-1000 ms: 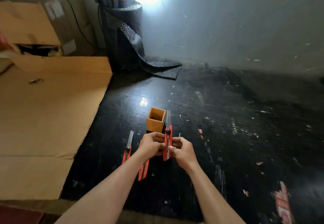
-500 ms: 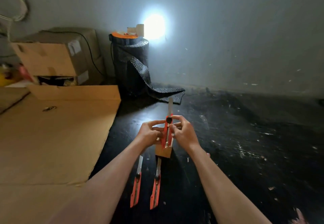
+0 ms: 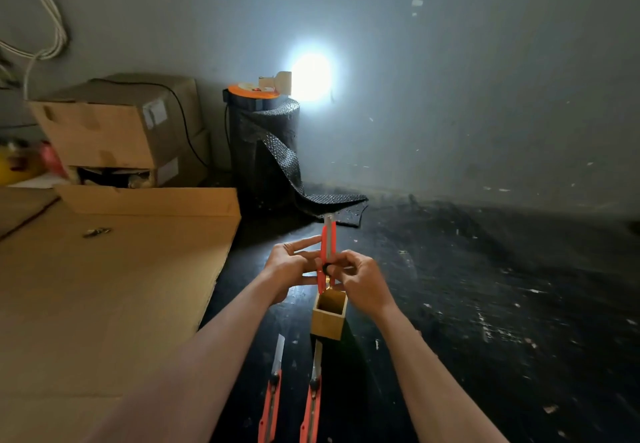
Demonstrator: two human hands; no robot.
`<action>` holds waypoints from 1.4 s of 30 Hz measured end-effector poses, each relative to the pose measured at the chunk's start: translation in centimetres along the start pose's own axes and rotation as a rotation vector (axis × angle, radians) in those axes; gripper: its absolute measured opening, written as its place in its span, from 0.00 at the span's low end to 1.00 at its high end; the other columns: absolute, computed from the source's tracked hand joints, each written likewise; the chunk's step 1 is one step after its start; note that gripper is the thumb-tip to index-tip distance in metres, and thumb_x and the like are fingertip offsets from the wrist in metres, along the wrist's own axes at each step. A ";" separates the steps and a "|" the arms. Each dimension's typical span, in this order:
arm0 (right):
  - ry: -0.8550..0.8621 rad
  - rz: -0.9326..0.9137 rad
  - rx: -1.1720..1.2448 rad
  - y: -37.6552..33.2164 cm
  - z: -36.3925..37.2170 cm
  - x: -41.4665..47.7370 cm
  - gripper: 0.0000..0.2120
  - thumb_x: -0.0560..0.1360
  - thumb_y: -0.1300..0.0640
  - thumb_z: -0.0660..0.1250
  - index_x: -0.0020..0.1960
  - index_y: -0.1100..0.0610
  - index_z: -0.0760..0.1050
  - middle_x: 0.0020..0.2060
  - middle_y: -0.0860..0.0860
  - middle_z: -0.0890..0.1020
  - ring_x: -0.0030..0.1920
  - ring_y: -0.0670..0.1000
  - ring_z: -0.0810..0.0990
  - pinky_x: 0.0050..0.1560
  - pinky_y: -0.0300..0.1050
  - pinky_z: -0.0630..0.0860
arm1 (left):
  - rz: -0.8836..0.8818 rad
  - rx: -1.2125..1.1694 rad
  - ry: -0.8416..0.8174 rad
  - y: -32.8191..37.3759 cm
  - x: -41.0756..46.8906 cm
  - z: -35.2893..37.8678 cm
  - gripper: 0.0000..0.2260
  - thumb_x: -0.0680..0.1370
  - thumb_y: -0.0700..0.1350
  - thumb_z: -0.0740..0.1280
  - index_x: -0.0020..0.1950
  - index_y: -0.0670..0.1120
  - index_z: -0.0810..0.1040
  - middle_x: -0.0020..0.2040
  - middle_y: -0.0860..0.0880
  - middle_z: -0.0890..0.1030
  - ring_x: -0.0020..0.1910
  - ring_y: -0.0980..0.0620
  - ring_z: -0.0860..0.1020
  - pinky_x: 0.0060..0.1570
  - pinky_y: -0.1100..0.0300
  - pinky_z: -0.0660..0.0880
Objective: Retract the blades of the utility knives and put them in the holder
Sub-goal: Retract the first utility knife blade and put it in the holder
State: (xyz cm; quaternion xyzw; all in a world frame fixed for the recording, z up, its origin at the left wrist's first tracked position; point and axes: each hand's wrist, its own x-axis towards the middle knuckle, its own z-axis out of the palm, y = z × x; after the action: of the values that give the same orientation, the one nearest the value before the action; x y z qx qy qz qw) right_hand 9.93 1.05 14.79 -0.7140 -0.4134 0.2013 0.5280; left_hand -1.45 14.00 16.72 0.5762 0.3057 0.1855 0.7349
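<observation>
I hold a red utility knife (image 3: 328, 241) upright between both hands, just above the open wooden holder (image 3: 328, 318). Only a short blade tip shows at its top, and its black slider sits low on the handle. My left hand (image 3: 290, 262) pinches the handle from the left. My right hand (image 3: 360, 278) grips it from the right, thumb on the slider. Two more red knives lie on the black floor in front of the holder, the left one (image 3: 272, 397) and the right one (image 3: 313, 397), each with its blade out and pointing toward the holder.
A large flat cardboard sheet (image 3: 104, 286) covers the floor to the left. Cardboard boxes (image 3: 114, 131) stand at the back left beside a black roll of bubble wrap (image 3: 263, 151) with a bright lamp (image 3: 310, 77) above it. Black scuffed floor (image 3: 485, 286) stretches to the right.
The held knife's blade has slid back almost fully into the handle as the slider moved down. My view has tilted upward, so the holder and floor knives appear lower.
</observation>
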 end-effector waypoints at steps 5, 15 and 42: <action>0.021 -0.019 -0.093 0.4 0.5 1.1 0.07 0.78 0.62 0.70 0.53 0.52 0.81 0.47 0.48 0.86 0.48 0.49 0.87 0.51 0.49 0.86 | 0.004 0.021 -0.010 0.8 2.0 0.0 0.21 0.78 0.28 0.69 0.68 0.43 0.80 0.55 0.40 0.88 0.49 0.43 0.89 0.45 0.46 0.87; 0.126 -0.109 -0.278 0.9 0.7 2.1 0.12 0.76 0.57 0.75 0.57 0.52 0.76 0.46 0.39 0.81 0.42 0.35 0.81 0.45 0.28 0.78 | 0.035 0.034 -0.037 1.9 3.8 0.7 0.22 0.77 0.26 0.68 0.68 0.43 0.80 0.49 0.45 0.89 0.44 0.47 0.90 0.40 0.49 0.87; 0.192 -0.168 -0.315 3.1 2.0 5.2 0.11 0.76 0.60 0.74 0.57 0.52 0.80 0.51 0.44 0.83 0.47 0.38 0.80 0.50 0.30 0.80 | 0.018 0.000 -0.049 1.4 7.9 -0.6 0.22 0.77 0.28 0.69 0.69 0.43 0.80 0.56 0.40 0.87 0.49 0.43 0.89 0.46 0.45 0.87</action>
State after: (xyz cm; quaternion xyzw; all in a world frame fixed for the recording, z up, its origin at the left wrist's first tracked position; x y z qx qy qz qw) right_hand 12.64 6.07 11.97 -0.7666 -0.4456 0.0204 0.4618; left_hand 4.15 19.81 16.11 0.5832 0.2827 0.1778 0.7405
